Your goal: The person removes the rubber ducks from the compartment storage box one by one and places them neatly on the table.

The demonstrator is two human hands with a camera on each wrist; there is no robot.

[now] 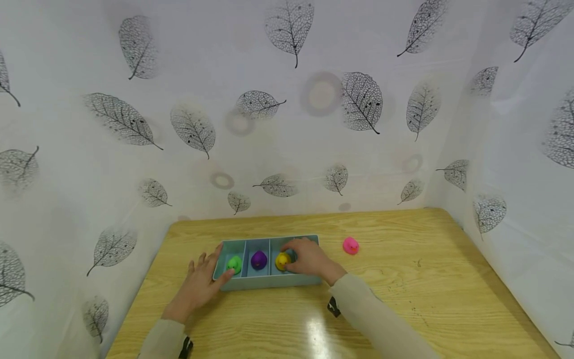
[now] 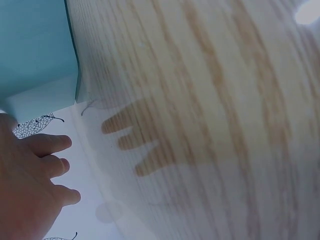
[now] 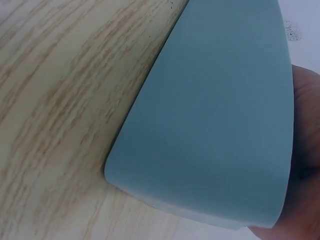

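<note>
A blue-green tray with three compartments sits on the wooden table. Its left compartment holds a green duck, the middle one a purple duck and the right one a yellow duck. A pink duck sits on the table, to the right of the tray.

The right hand reaches into the right compartment from the right, fingers and thumb curled about the yellow duck; it appears to pinch it, though the contact is partly covered. The left hand is spread at the tray's left end, fingers loosely extended, thumb over the near rim beside the green duck.

In the right wrist view the tray's wall hides the ducks and most of the hand; the left wrist view cuts off both tray and hand.
</note>
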